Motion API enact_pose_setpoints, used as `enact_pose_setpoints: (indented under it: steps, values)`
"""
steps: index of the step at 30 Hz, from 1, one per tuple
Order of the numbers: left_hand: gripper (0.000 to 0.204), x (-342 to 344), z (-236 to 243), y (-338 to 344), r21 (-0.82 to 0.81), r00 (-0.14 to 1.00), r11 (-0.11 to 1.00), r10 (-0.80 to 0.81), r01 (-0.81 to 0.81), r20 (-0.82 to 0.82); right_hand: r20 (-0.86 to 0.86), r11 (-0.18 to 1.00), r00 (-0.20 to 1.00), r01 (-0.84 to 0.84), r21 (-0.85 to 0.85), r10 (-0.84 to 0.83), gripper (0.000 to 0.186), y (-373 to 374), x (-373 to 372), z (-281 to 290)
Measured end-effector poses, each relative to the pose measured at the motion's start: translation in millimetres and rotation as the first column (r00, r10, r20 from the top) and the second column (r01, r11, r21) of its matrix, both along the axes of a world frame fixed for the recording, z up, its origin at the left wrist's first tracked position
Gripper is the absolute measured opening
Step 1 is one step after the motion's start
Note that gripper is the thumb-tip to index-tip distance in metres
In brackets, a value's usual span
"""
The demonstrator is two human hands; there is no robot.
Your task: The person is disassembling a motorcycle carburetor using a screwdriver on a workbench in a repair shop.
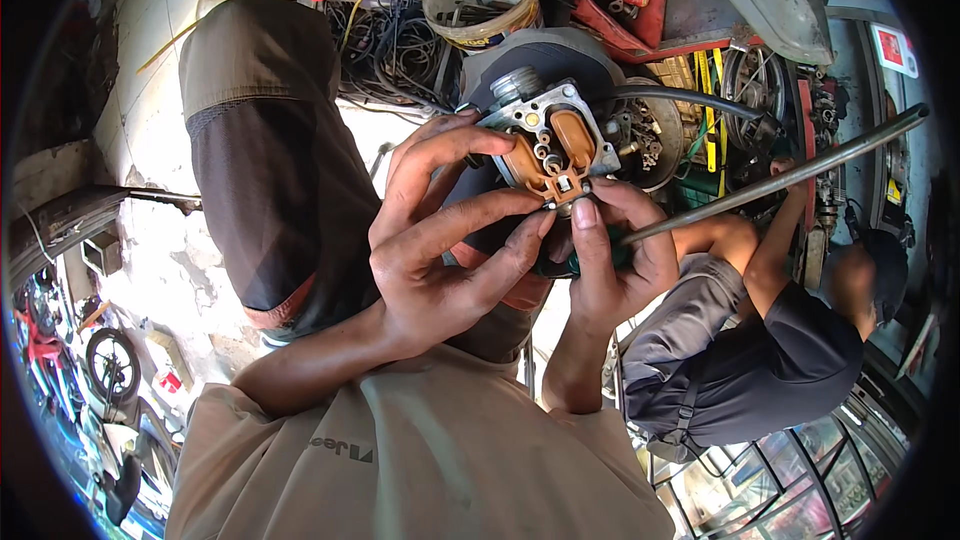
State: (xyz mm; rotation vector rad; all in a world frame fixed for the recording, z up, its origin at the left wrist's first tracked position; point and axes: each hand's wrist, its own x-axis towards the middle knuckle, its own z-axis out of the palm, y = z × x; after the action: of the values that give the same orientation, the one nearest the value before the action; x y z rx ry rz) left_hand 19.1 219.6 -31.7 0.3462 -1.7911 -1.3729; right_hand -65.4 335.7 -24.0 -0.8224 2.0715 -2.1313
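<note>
A metal carburetor (607, 162) is held up in front of me, its open underside facing me and its brown float (573, 137) showing. My left hand (425, 250) is closed on its left side, with fingertips at the float and its lower edge. Against the lower right edge presses the thumb of my right hand (600, 265). That same hand is wrapped round the green handle of a long screwdriver (780, 182), whose shaft points up and to the right. Fingers hide part of the handle and the carburetor's lower side.
A black hose (690, 94) stretches right from beside the carburetor. Beyond my knees are a white bucket (515, 12) of tools, tangled black cables (390, 55), a red tray (655, 15) and a bowl of small metal parts (675, 145). Another person (770, 365) crouches at the right.
</note>
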Motion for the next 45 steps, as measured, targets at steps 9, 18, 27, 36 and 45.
enact_pose_setpoints:
  steps: [9, 18, 27, 36, 45]
  values:
    - [0.021, 1, -2, -2, -0.016, 0.999, 1.0, -0.023, 0.024, 0.022, 0.014, 1.0, 1.0, -0.003, -0.002, 0.003, 0.018, -1, 0, 0]
    - [0.023, 0, -3, -1, -0.031, 0.999, 0.999, -0.023, 0.023, -0.024, -0.017, 1.0, 1.0, -0.011, 0.011, 0.012, 0.02, 0, 1, -3]
    - [0.022, 1, -3, -1, -0.107, 1.0, 0.994, -0.023, 0.023, -0.003, 0.003, 1.0, 1.0, -0.006, 0.0, 0.006, 0.023, 1, 2, 2]
    - [0.022, 2, -2, -3, -0.112, 1.0, 0.993, -0.027, 0.028, 0.006, -0.007, 0.998, 1.0, -0.017, 0.062, 0.018, 0.023, 3, -1, 10]
    - [0.021, 2, -2, -2, -0.028, 1.0, 1.0, -0.009, 0.008, -0.012, 0.052, 0.99, 0.998, -0.035, 0.14, 0.028, 0.027, 1, 0, 20]
